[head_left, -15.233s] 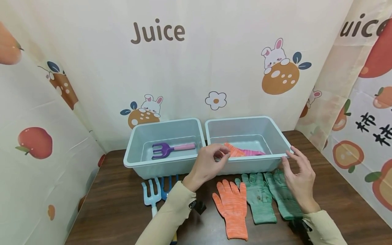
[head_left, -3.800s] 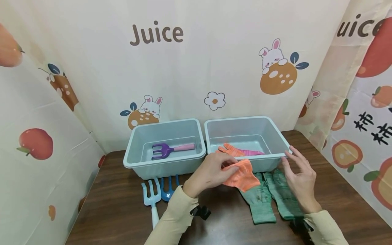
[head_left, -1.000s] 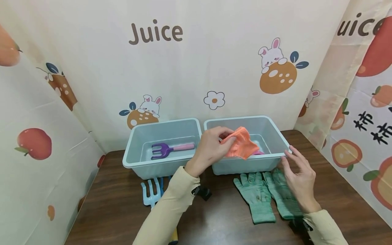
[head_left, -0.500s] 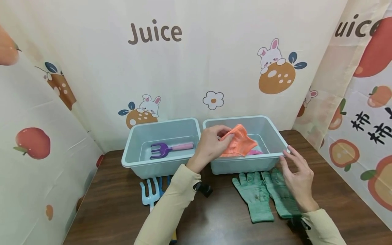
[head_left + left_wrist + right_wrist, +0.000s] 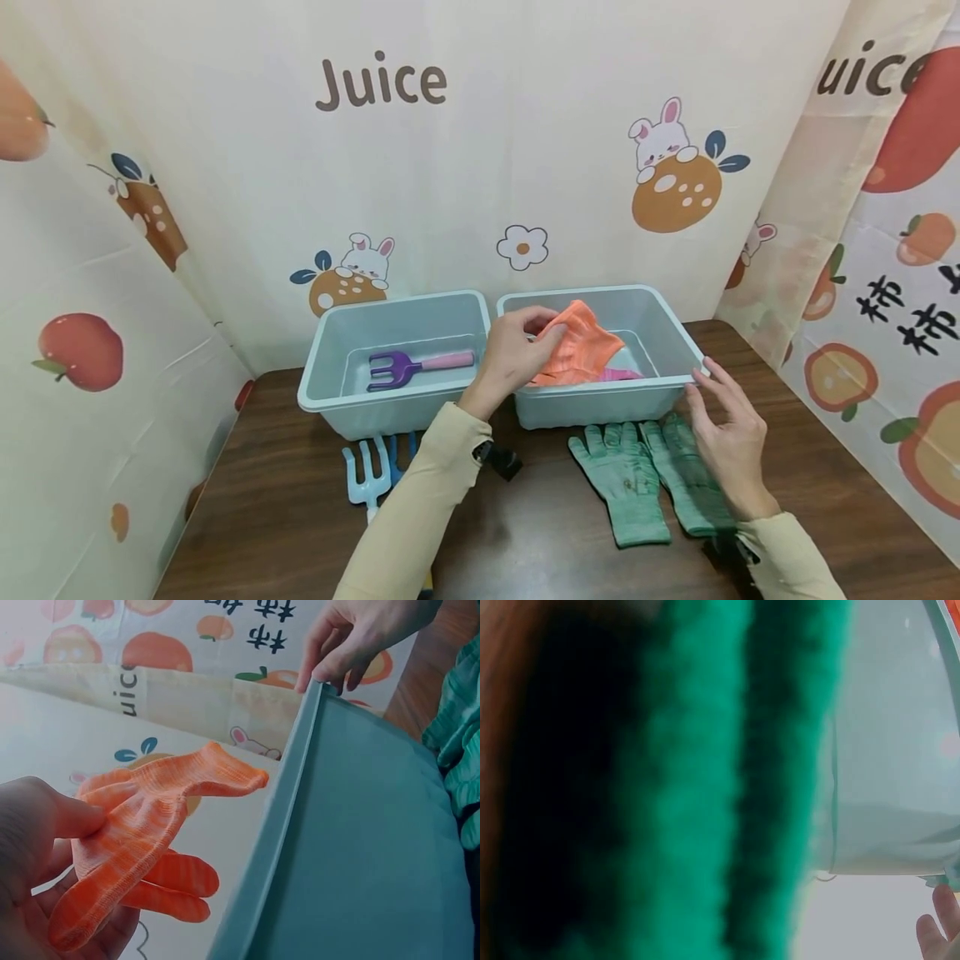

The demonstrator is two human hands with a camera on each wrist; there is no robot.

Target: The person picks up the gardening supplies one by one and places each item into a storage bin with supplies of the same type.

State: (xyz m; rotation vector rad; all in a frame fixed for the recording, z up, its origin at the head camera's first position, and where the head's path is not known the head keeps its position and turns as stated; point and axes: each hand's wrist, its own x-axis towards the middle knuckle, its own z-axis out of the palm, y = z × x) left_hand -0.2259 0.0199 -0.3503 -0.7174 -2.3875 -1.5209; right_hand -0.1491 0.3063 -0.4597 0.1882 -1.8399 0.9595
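- Your left hand (image 5: 513, 354) held an orange knitted glove (image 5: 587, 337), fingers clamped on it, over the right pale-blue rectangular plastic bin (image 5: 600, 408).
- Your right hand (image 5: 731, 433) had fingers clamped on that bin's corner.

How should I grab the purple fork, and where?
I'd grip the purple fork by its pink handle, reaching down from above. It seems to lie flat in the left bin, with walls all around, so the open top looks easiest. The handle is long and slim, and points right, away from the prongs.
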